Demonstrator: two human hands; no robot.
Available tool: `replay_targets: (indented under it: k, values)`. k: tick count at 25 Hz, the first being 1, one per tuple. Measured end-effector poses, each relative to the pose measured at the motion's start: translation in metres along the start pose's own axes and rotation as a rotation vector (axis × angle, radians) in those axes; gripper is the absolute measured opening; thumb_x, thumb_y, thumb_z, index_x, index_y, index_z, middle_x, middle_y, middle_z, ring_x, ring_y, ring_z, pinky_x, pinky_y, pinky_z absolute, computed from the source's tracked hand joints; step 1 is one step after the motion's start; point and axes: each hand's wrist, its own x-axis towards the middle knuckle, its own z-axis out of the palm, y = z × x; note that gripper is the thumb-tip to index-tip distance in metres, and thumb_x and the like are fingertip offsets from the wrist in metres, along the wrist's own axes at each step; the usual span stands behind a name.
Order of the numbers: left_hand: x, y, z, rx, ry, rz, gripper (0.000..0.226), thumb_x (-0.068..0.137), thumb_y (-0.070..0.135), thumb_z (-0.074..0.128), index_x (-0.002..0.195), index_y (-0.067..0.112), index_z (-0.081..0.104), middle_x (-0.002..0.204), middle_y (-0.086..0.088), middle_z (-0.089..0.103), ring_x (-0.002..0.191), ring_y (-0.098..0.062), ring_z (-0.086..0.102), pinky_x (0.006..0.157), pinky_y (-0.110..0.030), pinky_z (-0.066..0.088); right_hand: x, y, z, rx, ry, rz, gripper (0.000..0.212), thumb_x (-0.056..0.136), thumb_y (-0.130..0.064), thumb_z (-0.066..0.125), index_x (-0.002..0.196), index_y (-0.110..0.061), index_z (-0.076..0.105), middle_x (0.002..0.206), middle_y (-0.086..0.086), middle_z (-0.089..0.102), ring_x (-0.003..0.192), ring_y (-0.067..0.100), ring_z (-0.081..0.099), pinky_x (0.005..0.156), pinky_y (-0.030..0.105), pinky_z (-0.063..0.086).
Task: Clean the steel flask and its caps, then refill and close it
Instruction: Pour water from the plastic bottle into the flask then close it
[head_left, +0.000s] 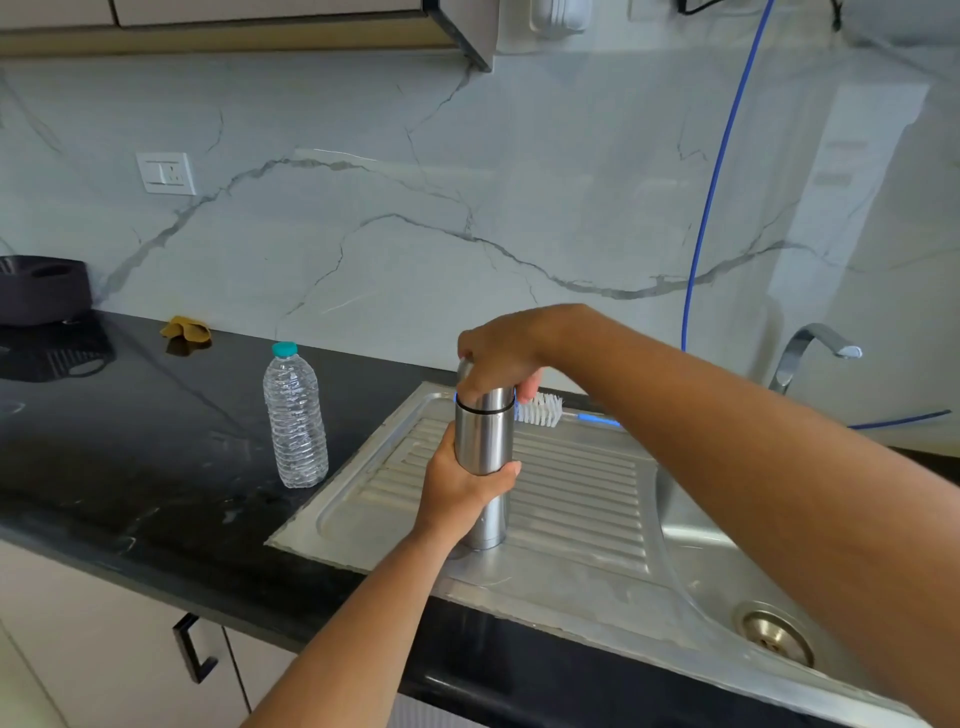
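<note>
The steel flask (485, 441) stands upright on the ribbed steel drainboard (576, 493). My left hand (460, 486) is wrapped around the flask's middle. My right hand (501, 358) comes from the right and grips the steel cap (485, 402) on top of the flask; my fingers hide most of the cap. A dark ring runs around the flask just below the cap. Behind the flask lies a white bottle brush (540, 410) with a blue handle.
A clear plastic water bottle (295, 415) with a teal cap stands on the black counter, left of the drainboard. The sink bowl with its drain (774, 631) is at the right, a steel tap (810, 348) behind it. A yellow cloth (186, 330) lies by the wall.
</note>
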Motion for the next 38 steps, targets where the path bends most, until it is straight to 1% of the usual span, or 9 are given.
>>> replay_targets:
  k: [4, 9, 13, 20, 26, 29, 32, 34, 38]
  values:
    - [0.001, 0.001, 0.001, 0.015, 0.001, 0.000, 0.057, 0.074, 0.024, 0.091, 0.119, 0.037, 0.060, 0.100, 0.010, 0.072, 0.088, -0.001, 0.069, 0.068, -0.018, 0.057, 0.000, -0.002, 0.016, -0.011, 0.183, 0.049, 0.063, 0.096, -0.072, 0.043, 0.092, -0.011, 0.061, 0.070, 0.007, 0.064, 0.057, 0.019, 0.064, 0.058, 0.028, 0.045]
    - [0.000, -0.001, 0.001, 0.011, 0.008, -0.002, 0.056, 0.073, 0.023, 0.092, 0.118, 0.035, 0.061, 0.099, 0.009, 0.072, 0.088, -0.001, 0.070, 0.068, -0.018, 0.058, -0.002, -0.004, -0.006, 0.005, -0.010, 0.045, 0.049, 0.091, -0.054, 0.063, 0.114, -0.011, 0.055, 0.100, 0.012, 0.064, 0.069, 0.024, 0.066, 0.068, 0.031, 0.053]
    - [0.002, -0.003, 0.001, 0.023, 0.010, -0.005, 0.059, 0.072, 0.025, 0.092, 0.121, 0.032, 0.061, 0.101, 0.006, 0.071, 0.091, -0.009, 0.071, 0.071, -0.021, 0.059, 0.003, -0.001, 0.004, -0.102, 0.170, -0.067, 0.037, 0.088, -0.049, 0.068, 0.087, -0.013, 0.062, 0.057, 0.005, 0.067, 0.057, 0.018, 0.069, 0.058, 0.027, 0.049]
    - [0.001, -0.001, 0.002, 0.026, 0.014, -0.008, 0.062, 0.073, 0.025, 0.091, 0.126, 0.031, 0.058, 0.106, 0.006, 0.070, 0.096, -0.012, 0.070, 0.071, -0.018, 0.057, -0.002, 0.002, 0.001, -0.021, 0.036, -0.043, 0.047, 0.092, -0.054, 0.066, 0.114, -0.013, 0.055, 0.099, 0.009, 0.066, 0.070, 0.021, 0.071, 0.060, 0.029, 0.051]
    - [0.001, -0.002, 0.003, 0.033, 0.026, -0.007, 0.061, 0.073, 0.024, 0.092, 0.125, 0.030, 0.059, 0.104, 0.006, 0.070, 0.094, -0.012, 0.070, 0.072, -0.021, 0.058, 0.012, 0.003, 0.020, -0.364, 0.376, -0.067, 0.058, 0.093, -0.070, 0.048, 0.091, -0.013, 0.057, 0.073, 0.002, 0.056, 0.059, 0.017, 0.052, 0.053, 0.029, 0.037]
    - [0.003, -0.003, 0.001, 0.021, -0.007, -0.021, 0.060, 0.074, 0.026, 0.091, 0.124, 0.031, 0.060, 0.104, 0.005, 0.071, 0.095, -0.013, 0.071, 0.073, -0.022, 0.058, 0.017, 0.006, 0.022, -0.445, 0.401, -0.144, 0.065, 0.096, -0.071, 0.037, 0.112, -0.014, 0.062, 0.089, 0.004, 0.061, 0.070, 0.020, 0.054, 0.054, 0.029, 0.032]
    - [0.003, -0.002, -0.001, -0.006, -0.042, -0.033, 0.059, 0.076, 0.027, 0.090, 0.125, 0.033, 0.060, 0.106, 0.008, 0.072, 0.098, -0.010, 0.071, 0.073, -0.018, 0.057, 0.017, 0.024, 0.025, -0.442, 0.398, -0.509, 0.060, 0.097, -0.067, 0.041, 0.132, -0.020, 0.053, 0.097, 0.000, 0.057, 0.076, 0.021, 0.054, 0.060, 0.025, 0.031]
    - [0.002, -0.002, 0.000, -0.001, -0.032, -0.015, 0.055, 0.075, 0.027, 0.090, 0.122, 0.032, 0.062, 0.101, 0.007, 0.073, 0.094, -0.012, 0.071, 0.070, -0.019, 0.057, 0.019, 0.031, 0.034, -0.497, 0.526, -0.626, 0.053, 0.101, -0.061, 0.037, 0.123, -0.019, 0.062, 0.085, -0.001, 0.051, 0.068, 0.020, 0.053, 0.059, 0.025, 0.031]
    - [-0.001, -0.005, 0.007, 0.030, 0.079, 0.012, 0.056, 0.070, 0.028, 0.090, 0.118, 0.025, 0.063, 0.097, 0.002, 0.071, 0.087, -0.015, 0.071, 0.065, -0.019, 0.057, 0.024, 0.020, 0.049, -0.441, 0.741, -0.432, 0.039, 0.102, -0.040, 0.036, 0.085, -0.019, 0.064, 0.070, -0.002, 0.054, 0.049, 0.012, 0.038, 0.051, 0.024, 0.026]
